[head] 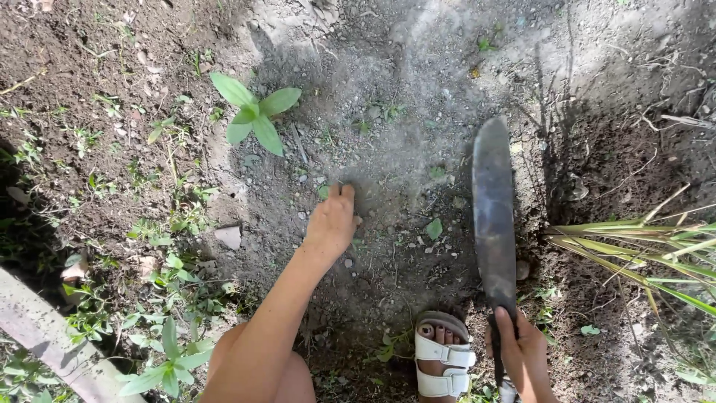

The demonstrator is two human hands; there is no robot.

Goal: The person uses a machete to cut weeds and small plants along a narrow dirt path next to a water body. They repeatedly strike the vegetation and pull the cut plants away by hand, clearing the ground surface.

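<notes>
Machete (494,216) with a long, dull grey blade stands in the right half of the frame, its tip pointing up toward the top of the picture and its handle low near the bottom edge. Right hand (522,351) is closed around that handle, thumb laid along it, at the lower right. Just left of this hand a foot in a white strapped sandal (444,358) rests on the soil.

Left hand (332,220) sits near the centre of the frame, arm reaching up from the bottom edge, fingers curled down and pressed into the loose grey dirt (403,112); whether it pinches anything there cannot be told. A small green weed (322,191) lies just beside its fingertips.

Farther out, a broad-leaved seedling (253,116) grows in the upper left. Long yellow-green grass blades (641,246) enter from the right edge. Low green weeds (168,298) cover the left side, and a pale plank (45,336) crosses the lower left corner.
</notes>
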